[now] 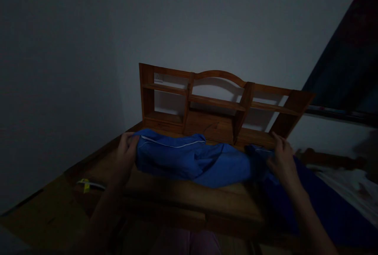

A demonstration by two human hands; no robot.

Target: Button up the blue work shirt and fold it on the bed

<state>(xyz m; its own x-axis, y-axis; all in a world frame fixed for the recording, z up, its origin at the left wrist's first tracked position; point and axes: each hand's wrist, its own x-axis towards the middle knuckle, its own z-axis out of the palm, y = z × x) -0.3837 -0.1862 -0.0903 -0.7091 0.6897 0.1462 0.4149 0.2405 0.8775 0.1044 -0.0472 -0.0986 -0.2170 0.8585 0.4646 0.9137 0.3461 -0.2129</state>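
Note:
A blue garment with white piping stretches sideways between my two hands above a wooden surface. My left hand is closed on its left end, thumb and fingers pinching the cloth. At the opposite end my right hand grips the cloth, its fingertips partly lost in the dim light. The fabric sags and creases in the middle. Which kind of garment it is, I cannot tell.
Behind stands a wooden shelf unit against a pale wall. Dark blue fabric lies at the right, beside whitish cloth. A yellow-tagged item rests at the left edge of the wooden surface. A dark curtain hangs at upper right.

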